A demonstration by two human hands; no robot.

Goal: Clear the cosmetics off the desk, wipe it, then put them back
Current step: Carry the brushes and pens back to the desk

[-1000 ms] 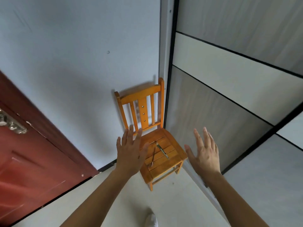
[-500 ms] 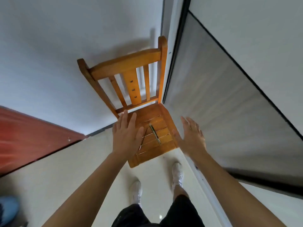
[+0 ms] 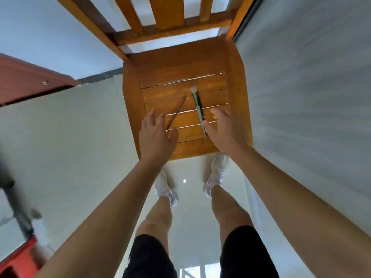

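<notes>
A wooden slatted chair (image 3: 172,69) stands against the wall below me. On its seat lie a pale green makeup brush (image 3: 197,106) with a white tuft and, left of it, a thin dark pencil-like stick (image 3: 177,111). My left hand (image 3: 155,137) hovers over the seat's front left with fingers spread, just at the lower end of the thin stick. My right hand (image 3: 226,131) hangs over the front right, fingers relaxed, its thumb close to the brush's handle end. Neither hand holds anything.
A pale wardrobe panel (image 3: 301,97) runs along the right of the chair, a white wall behind it. A red door (image 3: 24,83) is at the left. My legs and white shoes (image 3: 165,187) stand on the glossy floor right before the chair.
I have stepped up to the chair and tipped my view down onto its seat. Both hands have come lower and nearer to the brush and the stick.
</notes>
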